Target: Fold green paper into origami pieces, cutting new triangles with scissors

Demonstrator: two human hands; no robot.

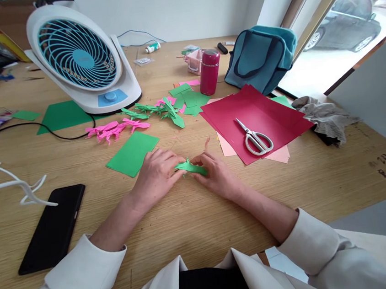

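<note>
A small folded green paper piece (191, 167) lies low over the wooden table (187, 218), pinched from both sides. My left hand (157, 172) grips its left end with closed fingers. My right hand (217, 174) holds its right end, fingers curled round it. A flat green paper sheet (132, 153) lies just beyond my left hand. Finished green paper figures (162, 110) and pink paper figures (115, 129) sit farther back.
White scissors (256, 138) rest on dark red paper sheets (255, 115) to the right. A black phone (54, 225) lies at the left, near a white hanger (18, 186). A desk fan (80, 59), a red flask (209, 71) and a teal bag (259, 57) stand behind.
</note>
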